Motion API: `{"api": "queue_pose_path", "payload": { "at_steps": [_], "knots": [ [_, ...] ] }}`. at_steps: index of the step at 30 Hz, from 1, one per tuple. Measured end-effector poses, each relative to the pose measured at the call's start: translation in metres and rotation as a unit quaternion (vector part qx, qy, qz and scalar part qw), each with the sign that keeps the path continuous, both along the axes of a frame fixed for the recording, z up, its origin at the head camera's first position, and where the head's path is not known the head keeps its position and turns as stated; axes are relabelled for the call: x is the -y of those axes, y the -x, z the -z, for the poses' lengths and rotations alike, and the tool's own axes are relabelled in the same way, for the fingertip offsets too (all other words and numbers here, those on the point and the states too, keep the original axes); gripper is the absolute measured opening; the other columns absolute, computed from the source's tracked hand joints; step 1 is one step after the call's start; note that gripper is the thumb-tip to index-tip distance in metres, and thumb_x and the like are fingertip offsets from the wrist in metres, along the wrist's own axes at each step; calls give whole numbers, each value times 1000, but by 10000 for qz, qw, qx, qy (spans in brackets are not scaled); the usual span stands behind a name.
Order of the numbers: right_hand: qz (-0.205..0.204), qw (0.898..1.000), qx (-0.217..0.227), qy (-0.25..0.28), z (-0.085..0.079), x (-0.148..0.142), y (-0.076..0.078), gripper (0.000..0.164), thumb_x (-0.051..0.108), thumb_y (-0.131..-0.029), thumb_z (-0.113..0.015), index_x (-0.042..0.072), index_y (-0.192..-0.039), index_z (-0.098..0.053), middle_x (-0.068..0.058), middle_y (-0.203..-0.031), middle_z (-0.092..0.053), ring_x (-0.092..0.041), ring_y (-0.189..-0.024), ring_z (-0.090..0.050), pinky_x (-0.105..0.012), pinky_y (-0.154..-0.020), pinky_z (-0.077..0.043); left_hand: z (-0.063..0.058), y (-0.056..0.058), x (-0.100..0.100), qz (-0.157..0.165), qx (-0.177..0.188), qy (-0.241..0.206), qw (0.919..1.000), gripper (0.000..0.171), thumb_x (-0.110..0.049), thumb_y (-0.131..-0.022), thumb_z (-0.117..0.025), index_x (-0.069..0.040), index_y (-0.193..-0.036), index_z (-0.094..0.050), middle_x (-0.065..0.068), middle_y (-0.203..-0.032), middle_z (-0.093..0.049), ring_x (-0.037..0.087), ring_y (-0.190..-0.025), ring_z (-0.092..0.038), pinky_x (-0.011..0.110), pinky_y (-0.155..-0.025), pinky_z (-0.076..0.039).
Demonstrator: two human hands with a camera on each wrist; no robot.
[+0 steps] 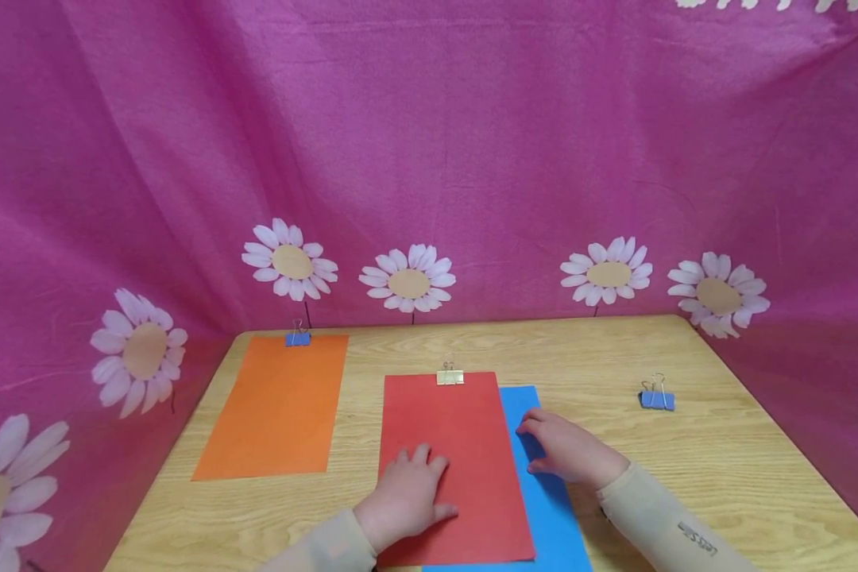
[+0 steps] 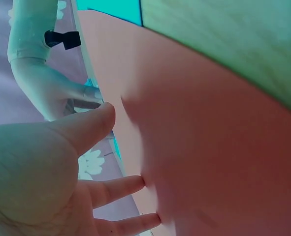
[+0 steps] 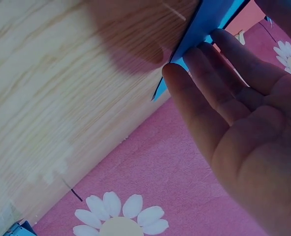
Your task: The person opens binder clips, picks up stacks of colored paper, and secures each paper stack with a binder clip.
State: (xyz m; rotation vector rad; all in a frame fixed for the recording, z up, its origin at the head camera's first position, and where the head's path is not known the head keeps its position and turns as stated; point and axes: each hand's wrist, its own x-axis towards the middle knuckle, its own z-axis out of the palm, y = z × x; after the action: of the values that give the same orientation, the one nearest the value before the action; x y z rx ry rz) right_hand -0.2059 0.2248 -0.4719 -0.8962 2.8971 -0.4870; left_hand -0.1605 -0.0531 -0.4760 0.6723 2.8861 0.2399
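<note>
My left hand (image 1: pixel 406 496) rests on a red sheet of paper (image 1: pixel 468 445), its fingers spread. In the left wrist view, the fingertips touch the sheet's surface. A gold binder clip (image 1: pixel 450 378) sits on the red sheet's top edge. Beneath the red sheet lies a blue sheet (image 1: pixel 552 508), mostly hidden, with a strip showing along the right side and bottom. My right hand (image 1: pixel 572 451) touches that strip with loosely bent fingers. The right wrist view shows its fingertips (image 3: pixel 177 73) on the blue sheet near its edge, pinching nothing.
An orange sheet (image 1: pixel 279 413) lies on the left of the wooden table (image 1: pixel 658 477), a blue binder clip (image 1: pixel 297 339) on its top edge. Another blue binder clip (image 1: pixel 658 400) stands on the right. Pink cloth (image 1: pixel 472 159) with daisies surrounds the table's back and sides.
</note>
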Motion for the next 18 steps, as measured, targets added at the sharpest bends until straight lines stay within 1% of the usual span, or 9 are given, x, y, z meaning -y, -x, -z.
{"api": "queue_pose_path", "payload": {
  "at_steps": [4,10,12,18],
  "knots": [
    [44,10000,-12,-8,0,0,-1,49,16,-78,-90,-3,-118,-68,-14,-117,-64,-33,-110,-65,-50,-99,-54,0,5,4,-109,93,-106,9998,66,-51,-84,-81,-10,-133,-63,13,-123,-58,36,-108,-57,49,-88,-56],
    [120,9999,22,-33,1,1,-1,50,17,-78,-90,-3,-119,-68,-14,-118,-65,-33,-111,-65,-50,-99,-54,-1,13,11,-216,38,-237,9995,61,-47,-85,-82,-10,-129,-63,13,-118,-58,35,-105,-57,48,-83,-57],
    [101,9999,-9,-42,2,0,-1,50,17,-78,-91,-3,-118,-69,-13,-117,-65,-33,-111,-65,-49,-99,-54,-1,14,14,-264,9,-305,9992,61,-46,-84,-83,-9,-129,-63,13,-118,-57,36,-106,-57,48,-83,-57],
    [106,9999,-3,-46,1,1,-1,50,16,-78,-91,-3,-118,-69,-13,-117,-64,-33,-110,-65,-50,-99,-54,0,21,21,-410,5,-443,9982,66,-43,-82,-85,-7,-132,-62,17,-128,-57,39,-112,-56,54,-89,-56]
  ]
}}
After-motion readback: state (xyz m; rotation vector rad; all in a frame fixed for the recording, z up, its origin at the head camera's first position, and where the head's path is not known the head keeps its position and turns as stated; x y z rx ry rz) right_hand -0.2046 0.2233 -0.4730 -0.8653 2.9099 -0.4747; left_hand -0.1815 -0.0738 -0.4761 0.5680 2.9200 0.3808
